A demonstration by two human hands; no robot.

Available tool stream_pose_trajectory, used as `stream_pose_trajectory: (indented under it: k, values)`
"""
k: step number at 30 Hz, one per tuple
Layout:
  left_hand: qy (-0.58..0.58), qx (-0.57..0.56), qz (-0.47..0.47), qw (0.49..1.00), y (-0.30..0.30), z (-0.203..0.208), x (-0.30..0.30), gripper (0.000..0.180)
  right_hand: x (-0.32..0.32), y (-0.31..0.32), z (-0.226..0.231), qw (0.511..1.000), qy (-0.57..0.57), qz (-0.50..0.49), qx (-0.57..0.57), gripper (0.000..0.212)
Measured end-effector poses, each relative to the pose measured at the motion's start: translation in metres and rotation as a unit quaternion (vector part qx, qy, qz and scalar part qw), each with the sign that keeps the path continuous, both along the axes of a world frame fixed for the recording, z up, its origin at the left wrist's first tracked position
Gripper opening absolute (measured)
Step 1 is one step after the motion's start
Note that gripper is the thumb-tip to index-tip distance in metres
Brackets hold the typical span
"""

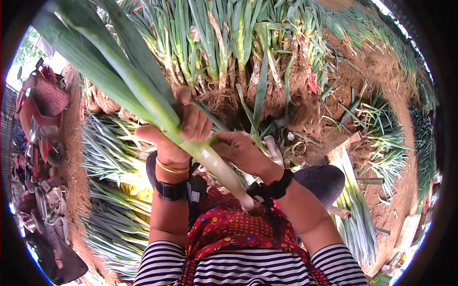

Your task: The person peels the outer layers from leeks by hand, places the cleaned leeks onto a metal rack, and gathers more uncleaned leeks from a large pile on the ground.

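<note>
A large green onion [210,159] slants across my lap, its thick green leaves up to the left and its white root end down near my right wrist. My left hand [174,138] wraps round the stalk where the leaves begin to part. My right hand [245,153] is closed against the right side of the same stalk, thumb and fingers pinching at its outer layer. The fingertips there are partly hidden. Below the stalk lies a red patterned apron [229,226] over my lap.
Upright green onions with soil-covered roots [257,78] stand in a dense row ahead. Bundles of green onions [117,209] lie at my left. Peeled stalks [355,209] rest beside wooden bars [339,211] at my right. Parked motorbikes [45,119] stand at far left.
</note>
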State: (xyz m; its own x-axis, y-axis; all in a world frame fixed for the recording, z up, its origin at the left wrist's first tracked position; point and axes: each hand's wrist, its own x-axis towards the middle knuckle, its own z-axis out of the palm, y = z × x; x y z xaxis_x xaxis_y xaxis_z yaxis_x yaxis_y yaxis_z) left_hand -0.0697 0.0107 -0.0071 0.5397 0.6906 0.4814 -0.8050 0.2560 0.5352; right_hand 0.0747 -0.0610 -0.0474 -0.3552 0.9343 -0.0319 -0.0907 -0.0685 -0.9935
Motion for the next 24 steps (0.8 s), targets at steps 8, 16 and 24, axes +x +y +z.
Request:
stream_pose_trajectory:
  k: [8, 16, 24]
  values:
    - [0.253, -0.079, 0.248, 0.932, -0.003, 0.020, 0.009, 0.075, -0.003, -0.037, 0.001, 0.964, 0.201, 0.013, -0.172, 0.055]
    - [0.302, -0.102, 0.227, 0.920, -0.001, 0.004, -0.002, 0.043, 0.002, -0.022, -0.011, 0.975, 0.052, -0.047, -0.210, 0.043]
    - [0.161, -0.040, 0.169, 0.972, 0.004, 0.005, -0.001, 0.054, 0.014, -0.022, -0.034, 0.928, 0.232, -0.112, -0.268, 0.039]
